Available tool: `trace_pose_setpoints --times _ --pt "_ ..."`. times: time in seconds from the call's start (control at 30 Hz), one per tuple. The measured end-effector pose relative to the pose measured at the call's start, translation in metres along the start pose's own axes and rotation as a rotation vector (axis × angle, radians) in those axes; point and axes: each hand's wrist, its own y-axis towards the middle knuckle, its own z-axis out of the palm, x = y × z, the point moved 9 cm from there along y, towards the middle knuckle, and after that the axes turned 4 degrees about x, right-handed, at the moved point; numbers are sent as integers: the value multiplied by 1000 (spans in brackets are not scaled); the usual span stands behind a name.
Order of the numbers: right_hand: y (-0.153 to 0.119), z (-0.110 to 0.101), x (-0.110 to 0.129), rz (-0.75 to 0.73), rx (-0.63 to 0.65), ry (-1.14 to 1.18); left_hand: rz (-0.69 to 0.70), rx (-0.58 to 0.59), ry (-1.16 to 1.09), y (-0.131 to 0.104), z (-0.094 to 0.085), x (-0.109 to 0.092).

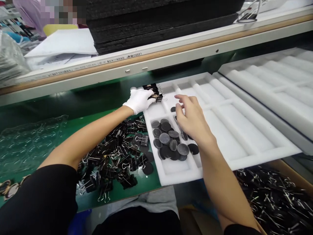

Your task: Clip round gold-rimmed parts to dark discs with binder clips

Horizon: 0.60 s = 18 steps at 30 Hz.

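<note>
My left hand, in a white glove, is closed round a stack of black binder clips at the far left corner of a white foam tray. My bare right hand hovers over the tray's middle divider, thumb and index finger apart, with nothing visible between them. Below it, grey and black round discs lie piled in the tray's near left compartment. A few more discs are in the neighbouring compartment, partly hidden by my right hand and forearm. Left of the tray, many loose binder clips cover the green tabletop.
A clear plastic blister tray lies at the left. Another white compartment tray stands at the right. Below the table edge, a box of binder clips sits lower right. A shelf crosses behind, bearing black foam blocks.
</note>
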Motion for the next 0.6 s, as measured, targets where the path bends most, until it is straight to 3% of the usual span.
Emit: trace_pose_setpoints --times 0.23,0.4,0.5,0.6 --pt "-4 12 -20 96 93 -323 -25 8 194 -2 4 -8" --pt "-7 43 -9 16 337 -356 -33 -25 188 -16 -10 -11" --pt "-13 61 -6 -26 453 -431 7 -73 141 -49 -37 -2" --pt "-15 68 -16 -61 466 -490 2 -29 106 -105 -71 24"
